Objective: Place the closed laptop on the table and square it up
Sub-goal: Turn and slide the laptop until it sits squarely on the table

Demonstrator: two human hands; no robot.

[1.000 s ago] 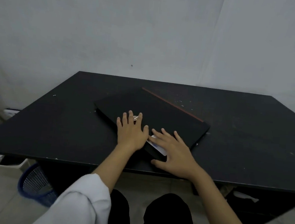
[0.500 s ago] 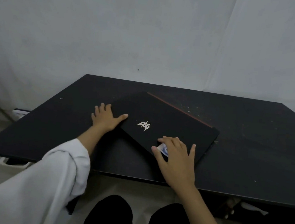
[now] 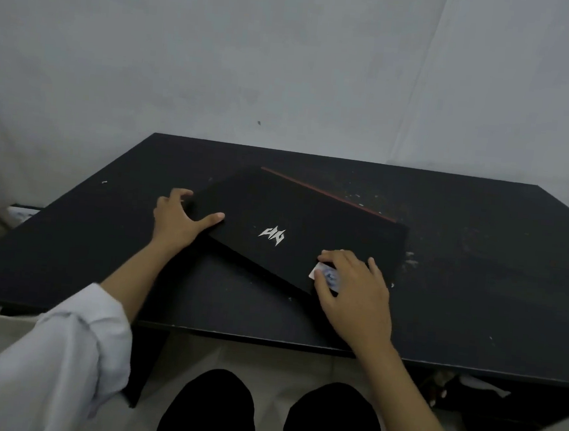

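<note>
Since half a second ago the left hand has curled tighter round the laptop's left corner, its fingers now hooked over the far edge and the thumb lying across the lid, while the right hand has kept its place at the near right corner and the laptop sits at much the same angle. Behind everything a pale grey wall fills the upper half of the view. Below it the black surface spreads wide, flecked with pale scuffs and specks to the right of the laptop. The closed black laptop lies flat near the middle of the surface, skewed so its edges run diagonal to the front edge, with a thin red strip along its far side and a silver emblem on the lid. The right hand's fingers rest spread and slightly bent on the lid, half covering a small white sticker. A white sleeve covers the left forearm, and dark trousers show under the front edge. Nothing lies between hands and laptop.
</note>
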